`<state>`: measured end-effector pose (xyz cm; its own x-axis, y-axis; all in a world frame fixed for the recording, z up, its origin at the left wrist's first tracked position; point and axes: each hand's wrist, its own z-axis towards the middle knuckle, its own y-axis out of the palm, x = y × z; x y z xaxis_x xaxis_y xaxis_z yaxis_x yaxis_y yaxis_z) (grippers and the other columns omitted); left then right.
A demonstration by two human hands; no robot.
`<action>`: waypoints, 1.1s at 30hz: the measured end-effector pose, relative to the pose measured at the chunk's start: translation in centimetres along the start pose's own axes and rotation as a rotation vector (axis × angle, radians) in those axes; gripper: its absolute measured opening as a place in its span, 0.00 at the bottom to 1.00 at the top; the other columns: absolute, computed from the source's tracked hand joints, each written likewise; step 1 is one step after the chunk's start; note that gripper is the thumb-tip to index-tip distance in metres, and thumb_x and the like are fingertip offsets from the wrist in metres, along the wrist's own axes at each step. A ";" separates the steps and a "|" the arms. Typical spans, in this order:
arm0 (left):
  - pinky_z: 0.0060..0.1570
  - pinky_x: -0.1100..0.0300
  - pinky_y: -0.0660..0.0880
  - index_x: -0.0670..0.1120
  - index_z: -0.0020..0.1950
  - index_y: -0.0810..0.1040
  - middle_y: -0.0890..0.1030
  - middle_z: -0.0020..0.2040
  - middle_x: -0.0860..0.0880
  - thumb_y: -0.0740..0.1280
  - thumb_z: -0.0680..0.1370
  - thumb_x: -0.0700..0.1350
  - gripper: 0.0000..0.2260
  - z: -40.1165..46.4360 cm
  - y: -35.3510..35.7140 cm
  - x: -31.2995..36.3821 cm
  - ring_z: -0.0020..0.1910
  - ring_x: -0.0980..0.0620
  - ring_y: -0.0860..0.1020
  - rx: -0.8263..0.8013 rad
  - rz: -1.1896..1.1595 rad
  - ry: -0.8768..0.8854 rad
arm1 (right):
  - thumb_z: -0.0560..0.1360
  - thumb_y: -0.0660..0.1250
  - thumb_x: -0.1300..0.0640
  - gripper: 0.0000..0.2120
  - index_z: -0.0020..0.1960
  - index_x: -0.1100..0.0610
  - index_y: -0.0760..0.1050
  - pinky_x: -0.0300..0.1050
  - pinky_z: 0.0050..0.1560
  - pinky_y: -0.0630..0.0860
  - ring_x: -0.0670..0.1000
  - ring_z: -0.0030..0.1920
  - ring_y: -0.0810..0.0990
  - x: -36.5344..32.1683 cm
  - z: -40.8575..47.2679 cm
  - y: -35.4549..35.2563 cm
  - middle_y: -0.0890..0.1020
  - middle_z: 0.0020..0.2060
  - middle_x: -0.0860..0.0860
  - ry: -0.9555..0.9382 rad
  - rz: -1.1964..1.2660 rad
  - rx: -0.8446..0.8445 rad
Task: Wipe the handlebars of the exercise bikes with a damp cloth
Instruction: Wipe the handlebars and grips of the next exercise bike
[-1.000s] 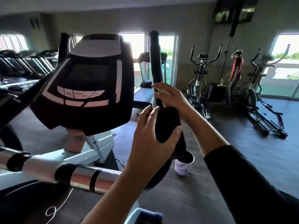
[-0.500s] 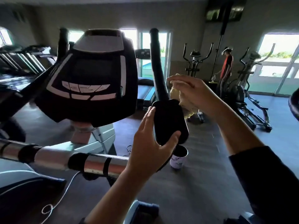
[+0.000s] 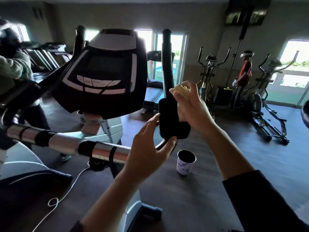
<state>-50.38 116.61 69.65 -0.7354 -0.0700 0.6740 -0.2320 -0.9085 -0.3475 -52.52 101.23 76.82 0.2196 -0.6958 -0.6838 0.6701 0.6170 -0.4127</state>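
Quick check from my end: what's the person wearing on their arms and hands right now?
Both hands, left hand and right hand, are bare: no gloves, rings or watch visible. The right arm has a dark sleeve pushed up the forearm. The left forearm is bare down to the frame's lower edge.

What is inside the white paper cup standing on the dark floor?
The white paper cup shows only a dark interior through its open mouth; whether it holds liquid cannot be told. Its base rests on the dark floor.
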 end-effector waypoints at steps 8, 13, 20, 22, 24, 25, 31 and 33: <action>0.63 0.69 0.69 0.47 0.69 0.71 0.78 0.62 0.56 0.70 0.71 0.50 0.27 -0.8 -0.2 0.5 0.62 0.62 0.74 0.019 0.058 0.018 | 0.79 0.62 0.56 0.17 0.67 0.52 0.71 0.32 0.53 0.64 0.47 0.61 0.74 -0.5 -2.7 -0.1 0.74 0.59 0.48 0.013 -0.127 0.021; 0.57 0.75 0.70 0.46 0.69 0.72 0.78 0.59 0.56 0.74 0.72 0.43 0.26 -0.4 -0.6 0.2 0.55 0.68 0.75 -0.019 0.029 0.000 | 0.77 0.62 0.57 0.22 0.70 0.53 0.62 0.38 0.42 0.66 0.51 0.48 0.75 -1.0 -2.4 0.3 0.75 0.58 0.56 0.070 -0.095 0.130; 0.53 0.72 0.74 0.46 0.70 0.71 0.78 0.63 0.49 0.74 0.72 0.41 0.27 -0.3 -1.2 -1.0 0.54 0.58 0.79 -0.064 -0.034 0.027 | 0.74 0.67 0.61 0.10 0.53 0.49 0.77 0.26 0.48 0.70 0.37 0.46 0.74 -1.2 -3.0 0.8 0.73 0.50 0.48 0.091 -0.105 0.271; 0.52 0.75 0.73 0.46 0.70 0.71 0.79 0.63 0.49 0.74 0.72 0.41 0.27 -0.2 -1.4 -1.2 0.53 0.58 0.79 -0.086 -0.047 0.037 | 0.74 0.67 0.60 0.12 0.53 0.46 0.80 0.30 0.54 0.72 0.36 0.46 0.77 -1.2 -3.1 0.5 0.77 0.48 0.43 0.117 -0.105 0.279; 0.52 0.77 0.72 0.45 0.70 0.71 0.79 0.63 0.48 0.74 0.72 0.41 0.27 -0.1 -1.7 -1.4 0.53 0.59 0.79 -0.112 -0.065 0.039 | 0.74 0.66 0.59 0.16 0.57 0.43 0.79 0.34 0.56 0.73 0.40 0.51 0.78 -0.9 -3.2 0.2 0.80 0.51 0.45 0.126 -0.114 0.254; 0.52 0.77 0.72 0.45 0.70 0.70 0.78 0.63 0.48 0.74 0.73 0.41 0.27 -0.1 -1.8 -1.4 0.53 0.59 0.79 -0.125 -0.078 0.033 | 0.75 0.64 0.60 0.18 0.59 0.40 0.78 0.35 0.56 0.73 0.42 0.52 0.78 -0.6 -3.2 0.1 0.80 0.53 0.47 0.120 -0.101 0.225; 0.54 0.64 0.72 0.48 0.72 0.68 0.77 0.65 0.50 0.70 0.73 0.50 0.29 -0.1 -2.3 -1.8 0.56 0.56 0.78 -0.184 0.015 0.063 | 0.77 0.63 0.59 0.16 0.60 0.43 0.79 0.33 0.57 0.71 0.43 0.52 0.79 -0.2 -2.3 1.3 0.80 0.54 0.50 0.104 -0.266 0.218; 0.55 0.62 0.72 0.51 0.72 0.66 0.76 0.66 0.53 0.68 0.73 0.54 0.29 -0.1 -2.7 -1.9 0.58 0.56 0.78 -0.215 0.130 0.059 | 0.77 0.63 0.57 0.13 0.58 0.44 0.79 0.34 0.61 0.70 0.44 0.56 0.78 -0.7 -2.2 1.5 0.80 0.55 0.48 0.136 -0.289 0.222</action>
<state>-48.42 119.26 69.22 -0.8024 -0.1510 0.5774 -0.2583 -0.7843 -0.5640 -53.21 103.45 75.31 -0.0864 -0.7649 -0.6383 0.8310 0.2981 -0.4698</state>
